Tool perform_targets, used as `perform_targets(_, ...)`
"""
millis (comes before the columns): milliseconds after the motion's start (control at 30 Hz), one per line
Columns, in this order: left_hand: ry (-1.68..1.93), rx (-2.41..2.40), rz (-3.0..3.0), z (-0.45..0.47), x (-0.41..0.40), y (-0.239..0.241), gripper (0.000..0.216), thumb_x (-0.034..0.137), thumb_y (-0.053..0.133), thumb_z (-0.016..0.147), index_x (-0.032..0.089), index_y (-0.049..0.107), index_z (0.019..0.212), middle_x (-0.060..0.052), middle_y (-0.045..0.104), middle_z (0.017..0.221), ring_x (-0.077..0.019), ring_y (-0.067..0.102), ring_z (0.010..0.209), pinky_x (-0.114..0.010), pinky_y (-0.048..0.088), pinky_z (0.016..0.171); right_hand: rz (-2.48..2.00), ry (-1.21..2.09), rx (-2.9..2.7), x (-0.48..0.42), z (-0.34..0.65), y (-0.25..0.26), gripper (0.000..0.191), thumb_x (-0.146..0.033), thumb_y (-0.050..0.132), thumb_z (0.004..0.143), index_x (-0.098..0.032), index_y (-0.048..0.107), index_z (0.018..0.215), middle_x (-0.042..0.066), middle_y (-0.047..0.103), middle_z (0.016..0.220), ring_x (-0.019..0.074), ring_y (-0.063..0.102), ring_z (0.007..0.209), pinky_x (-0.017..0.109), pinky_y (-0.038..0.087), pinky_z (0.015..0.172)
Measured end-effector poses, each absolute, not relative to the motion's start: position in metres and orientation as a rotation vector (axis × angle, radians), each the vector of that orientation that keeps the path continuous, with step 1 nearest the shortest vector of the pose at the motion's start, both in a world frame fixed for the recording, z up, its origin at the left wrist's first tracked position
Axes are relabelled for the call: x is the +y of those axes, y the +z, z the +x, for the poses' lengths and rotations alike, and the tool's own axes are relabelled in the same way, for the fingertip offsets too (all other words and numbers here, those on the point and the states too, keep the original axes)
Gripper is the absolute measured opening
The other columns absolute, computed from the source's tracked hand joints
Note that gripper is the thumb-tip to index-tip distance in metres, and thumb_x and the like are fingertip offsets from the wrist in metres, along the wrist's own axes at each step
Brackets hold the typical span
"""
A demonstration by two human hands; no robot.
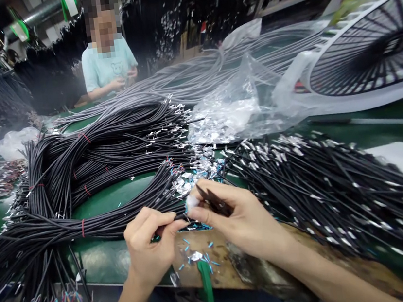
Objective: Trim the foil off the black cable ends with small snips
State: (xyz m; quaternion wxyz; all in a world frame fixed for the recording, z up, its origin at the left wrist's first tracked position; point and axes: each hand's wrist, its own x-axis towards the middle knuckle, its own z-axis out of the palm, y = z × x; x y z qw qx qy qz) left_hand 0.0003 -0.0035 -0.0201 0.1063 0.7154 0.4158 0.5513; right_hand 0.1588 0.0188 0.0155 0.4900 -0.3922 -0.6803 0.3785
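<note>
**Head view.** Just above the wooden board (218,259), your left hand (149,248) is closed in a pinch on 1 black cable (180,216) near its tip. Your right hand (241,222), also above the board, grips dark snips (215,202) and presses a white tuft (192,202) at that tip.

**Step, as judged:** cleaning the cable's stripped end. The next move calls for a firm left pinch and the blades set squarely at the tip.

**Hidden:** the tip itself is behind your fingers, and the snips' handles sit mostly in your palm. Left of the board lies the tied cable bundle (97,173). Right of it are loose cables (319,185), blurred.
</note>
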Motion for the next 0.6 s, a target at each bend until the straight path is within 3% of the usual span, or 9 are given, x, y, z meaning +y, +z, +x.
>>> perform_targets(133,1.515,1.241,2.106,0.000,-0.002,-0.012,0.008,0.013,0.064,0.078,0.017,0.066,0.072,0.002,0.060,0.064,-0.0071,0.053,0.055,-0.017,0.042,0.049,-0.903,1.338,-1.590,0.025,0.159,0.013,0.039,-0.054,0.062,0.073,-0.018,0.052,0.064,-0.001,0.049,0.059,0.0119,0.046,0.055,0.024,0.042,0.051)
perform_targets(200,1.485,1.273,2.093,0.001,-0.001,-0.009,0.010,0.013,0.065,0.078,0.017,0.067,0.069,0.002,0.059,0.061,-0.0065,0.051,0.052,-0.016,0.039,0.047,-0.896,1.354,-1.628,0.026,0.157,0.011,0.038,-0.054,0.059,0.075,-0.018,0.050,0.065,-0.001,0.048,0.059,0.0122,0.046,0.055,0.024,0.041,0.051)
perform_targets(400,1.514,1.373,1.976,0.002,-0.001,-0.010,0.016,0.019,0.069,0.073,0.016,0.062,0.059,0.004,0.054,0.055,-0.0071,0.048,0.049,-0.018,0.034,0.043,-0.993,0.325,-1.735,0.022,0.155,0.009,0.018,-0.015,0.048,0.083,-0.019,0.047,0.065,0.001,0.049,0.063,0.0129,0.046,0.057,0.025,0.036,0.052)
perform_targets(467,1.505,1.393,1.946,0.001,-0.002,-0.011,0.017,0.019,0.069,0.073,0.016,0.062,0.058,0.004,0.055,0.054,-0.0071,0.048,0.048,-0.018,0.034,0.043,-1.025,0.252,-1.678,0.023,0.157,0.010,0.019,-0.015,0.046,0.086,-0.020,0.048,0.067,-0.001,0.048,0.060,0.0118,0.046,0.054,0.023,0.037,0.050)
perform_targets(600,1.484,1.385,1.973,-0.002,-0.003,-0.012,0.017,0.021,0.067,0.076,0.017,0.064,0.060,0.003,0.055,0.053,-0.0075,0.049,0.048,-0.018,0.035,0.044,-0.832,0.440,-1.902,0.024,0.159,0.011,0.024,-0.017,0.046,0.088,-0.019,0.050,0.065,-0.001,0.052,0.058,0.0102,0.048,0.052,0.020,0.039,0.048)
